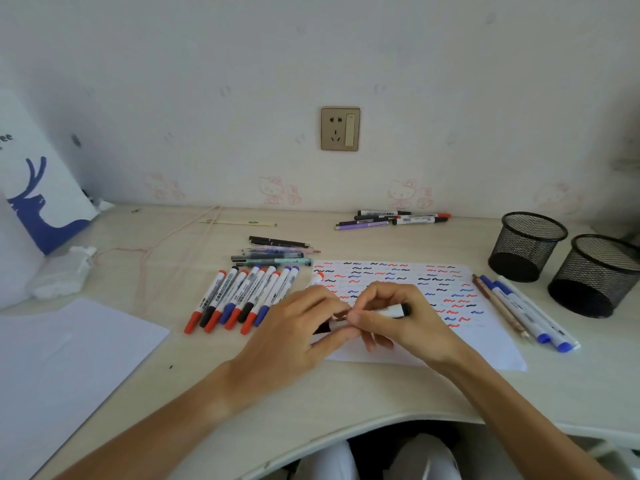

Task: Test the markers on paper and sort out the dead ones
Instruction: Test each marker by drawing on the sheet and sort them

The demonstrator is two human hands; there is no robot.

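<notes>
Head view, looking down at a pale surface point(346, 393) against a papered wall. Both hands met at the centre over a test sheet point(485, 344). Left hand point(294, 327) with fingers curled round the near end of a black-ended marker point(394, 310); right hand point(398, 317) with fingers pinched on the same marker's barrel. Could not tell whether the cap was going on or coming off, the joint being hidden between the fingers.

Beyond and to the right of the fingers, sheet crowded with short red, blue and black squiggles, so testing judged well advanced. Just left of the left fingers, a tidy row of red, blue and black markers point(239, 299), with a bundle of thinner pens point(273, 256) past it. Well beyond the fingers, near the wall, a small separate pile point(394, 219). Right of the right fingers, four pens point(519, 308) beside the sheet, then two black mesh cups point(526, 245), apparently empty.

Could not tell which group held the dead ones or which awaited testing. Sorting into the cups judged not yet begun. Blank paper point(62, 368) far left of the fingers.
</notes>
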